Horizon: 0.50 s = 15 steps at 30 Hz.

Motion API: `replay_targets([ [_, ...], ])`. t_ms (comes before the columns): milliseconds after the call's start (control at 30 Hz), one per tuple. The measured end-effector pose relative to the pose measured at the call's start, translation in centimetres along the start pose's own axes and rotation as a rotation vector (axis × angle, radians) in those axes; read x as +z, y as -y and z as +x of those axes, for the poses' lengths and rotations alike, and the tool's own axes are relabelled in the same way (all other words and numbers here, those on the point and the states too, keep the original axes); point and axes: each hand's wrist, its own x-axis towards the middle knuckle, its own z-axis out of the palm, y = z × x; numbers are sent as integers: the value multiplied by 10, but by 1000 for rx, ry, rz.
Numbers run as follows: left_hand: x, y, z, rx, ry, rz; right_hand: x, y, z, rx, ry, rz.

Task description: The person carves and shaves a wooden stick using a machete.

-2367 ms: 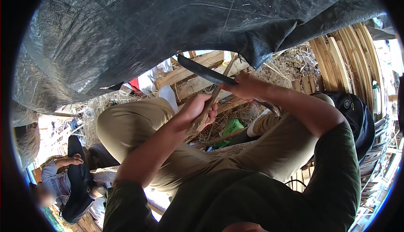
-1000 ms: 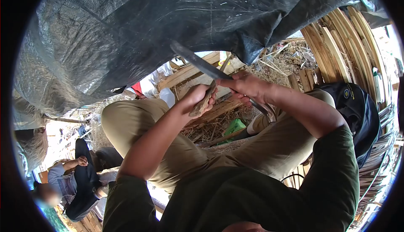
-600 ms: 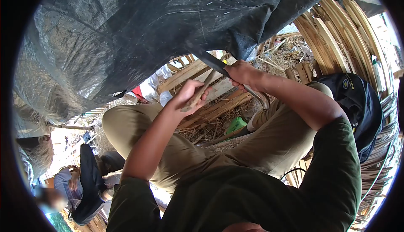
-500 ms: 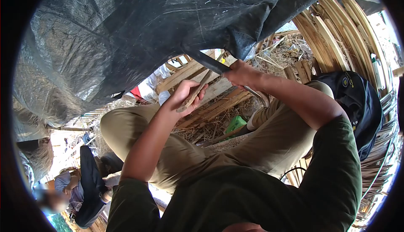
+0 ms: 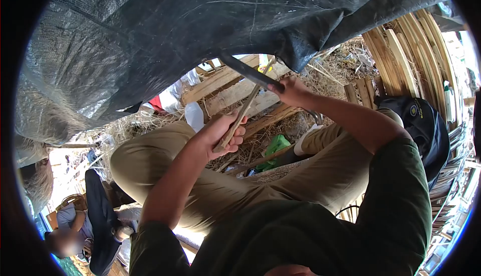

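Wooden stick (image 5: 244, 111): tilted, above the person's lap
Left hand (image 5: 223, 129): fingers curled around the stick's lower part
Right hand (image 5: 294, 93): closed on the long knife (image 5: 244, 69)
Blade: crosses the stick; contact unclear
Green plastic bag (image 5: 275, 149): beyond the lap, near straw

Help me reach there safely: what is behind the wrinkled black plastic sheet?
Past the lower edge of the sheet, flat pale wooden planks and dry brown straw show; anything it covers is hidden.

Dark green shirt (image 5: 280, 231) — tan trousers (image 5: 150, 161)
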Motion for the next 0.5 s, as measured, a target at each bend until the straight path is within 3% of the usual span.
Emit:
replay_targets([
  [67, -2, 1, -1, -2, 28, -73, 4, -15, 18, -44, -67, -73],
  [200, -9, -7, -4, -24, 51, -137, 4, 21, -5, 256, 118, 218],
  [267, -11, -6, -7, -30, 40, -150, 5, 47, -22, 109, 182, 220],
  [333, -9, -7, -8, -39, 35, -137, 5, 32, -13, -136, 100, 67],
  [500, -6, -4, -9, -36, 27, -165, 1, 8, 9, 121, 141, 108],
])
